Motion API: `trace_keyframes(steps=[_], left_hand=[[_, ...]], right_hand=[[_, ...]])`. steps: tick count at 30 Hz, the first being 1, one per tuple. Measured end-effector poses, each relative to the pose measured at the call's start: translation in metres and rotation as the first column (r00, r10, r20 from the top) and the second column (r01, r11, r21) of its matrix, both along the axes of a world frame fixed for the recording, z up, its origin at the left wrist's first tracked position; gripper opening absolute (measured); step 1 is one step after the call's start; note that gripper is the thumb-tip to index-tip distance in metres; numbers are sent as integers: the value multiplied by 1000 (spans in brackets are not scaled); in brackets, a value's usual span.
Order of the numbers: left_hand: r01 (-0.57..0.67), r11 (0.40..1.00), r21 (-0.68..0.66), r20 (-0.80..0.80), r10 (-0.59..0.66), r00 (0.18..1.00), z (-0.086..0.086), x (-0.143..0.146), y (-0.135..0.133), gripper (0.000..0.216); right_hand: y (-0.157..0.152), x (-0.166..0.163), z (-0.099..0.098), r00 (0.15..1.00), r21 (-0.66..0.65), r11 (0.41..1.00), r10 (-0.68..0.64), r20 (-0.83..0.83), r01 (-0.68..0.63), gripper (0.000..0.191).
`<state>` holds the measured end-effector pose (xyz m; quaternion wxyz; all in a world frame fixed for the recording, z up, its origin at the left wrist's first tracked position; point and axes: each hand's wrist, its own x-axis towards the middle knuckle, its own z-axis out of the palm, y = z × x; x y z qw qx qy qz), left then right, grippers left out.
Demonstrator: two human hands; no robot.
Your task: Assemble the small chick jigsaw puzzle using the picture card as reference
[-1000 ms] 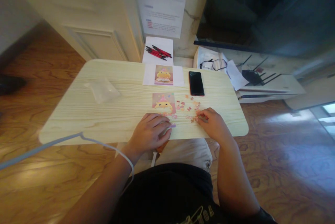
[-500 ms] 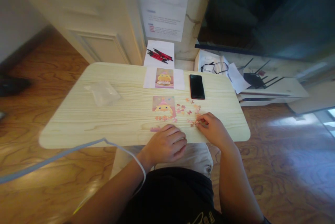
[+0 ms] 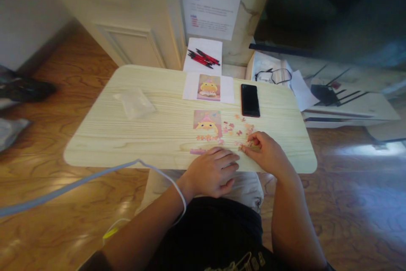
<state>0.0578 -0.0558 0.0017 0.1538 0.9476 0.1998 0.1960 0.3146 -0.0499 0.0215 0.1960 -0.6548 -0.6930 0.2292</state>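
A partly assembled jigsaw puzzle with a yellow cartoon character lies on the table in front of me. A row of joined puzzle pieces runs along its lower side, and a separate pinkish-purple strip sits below. My left hand rests at the table's near edge, fingers loosely stretched and holding nothing. To its right, my right hand is over the loose puzzle pieces. Its thumb and index finger are apart at the pieces, with no piece clearly gripped; the other fingers are partly hidden.
Behind the puzzle lies a printed reference picture on white paper. A black phone is at the back right, a clear plastic bag at the left. Red pens lie beyond the table. A cable crosses the near left edge.
The view has shifted, so the table appears farther right and slightly higher. My right thumb and index finger have spread apart at the loose pieces. My left hand stays by the table's edge.
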Motion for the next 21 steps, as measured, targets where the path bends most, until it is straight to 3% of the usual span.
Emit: trace_keyframes(steps=[21], left_hand=[[-34, 999, -3, 0, 34, 999, -3, 1, 0, 36]], right_hand=[[-1, 5, 1, 999, -28, 999, 28, -39, -29, 24]])
